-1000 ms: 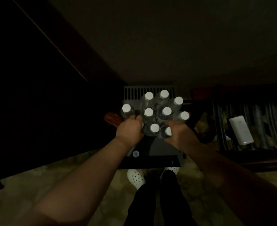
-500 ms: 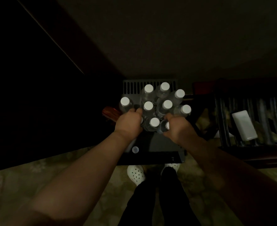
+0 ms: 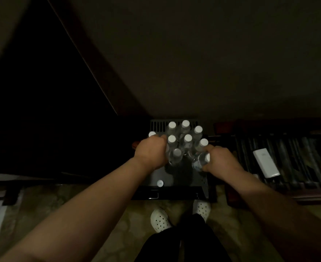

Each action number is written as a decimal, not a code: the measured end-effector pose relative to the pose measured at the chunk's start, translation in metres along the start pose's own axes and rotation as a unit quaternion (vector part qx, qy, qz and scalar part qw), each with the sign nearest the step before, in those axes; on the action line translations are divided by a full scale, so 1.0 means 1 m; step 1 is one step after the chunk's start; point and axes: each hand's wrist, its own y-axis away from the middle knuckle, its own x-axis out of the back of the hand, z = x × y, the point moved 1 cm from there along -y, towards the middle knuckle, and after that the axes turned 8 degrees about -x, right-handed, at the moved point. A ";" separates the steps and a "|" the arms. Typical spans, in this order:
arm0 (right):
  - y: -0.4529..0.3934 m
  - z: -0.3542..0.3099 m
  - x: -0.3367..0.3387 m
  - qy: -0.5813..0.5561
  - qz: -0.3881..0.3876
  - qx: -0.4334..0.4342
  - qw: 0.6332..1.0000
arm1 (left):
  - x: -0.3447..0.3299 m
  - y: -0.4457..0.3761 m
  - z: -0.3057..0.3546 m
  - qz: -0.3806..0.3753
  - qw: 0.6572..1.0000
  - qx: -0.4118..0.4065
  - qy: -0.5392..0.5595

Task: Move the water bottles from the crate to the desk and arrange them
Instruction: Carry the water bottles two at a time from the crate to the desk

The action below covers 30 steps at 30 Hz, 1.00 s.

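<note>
1. really dim shot, looking straight down at a dark slatted plastic crate (image 3: 156, 124) on the floor, with a bunch of clear plastic water bottles with white caps (image 3: 188, 141) standing upright and packed together at its far end.
2. left hand (image 3: 151, 154) is at the left side of the bunch, fingers curled round a bottle there. which one exactly i can't tell, the hand covers it.
3. right hand (image 3: 219, 159) grips a tilted clear bottle (image 3: 200, 160) at the near right of the bunch, cap leaning toward the palm.
4. one lone white bottle cap (image 3: 160, 183) shows low in the near part of the crate.
5. right of the crate is a dark slatted wooden rack (image 3: 297, 163) with a white rectangular power bank (image 3: 266, 162) lying on it.
6. white perforated clogs (image 3: 160, 220) on patterned floor just in front of the crate.
</note>
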 end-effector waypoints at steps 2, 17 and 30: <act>0.017 0.004 0.027 0.002 0.003 -0.004 1.000 | 0.029 0.006 0.016 -0.002 1.000 -0.009 -0.011; 0.172 0.159 0.218 -0.069 0.108 -0.060 0.990 | 0.186 0.028 0.258 0.017 0.988 -0.147 -0.036; 0.322 0.427 0.264 -0.031 0.144 -0.110 0.983 | 0.135 0.027 0.580 -0.018 0.959 -0.283 -0.020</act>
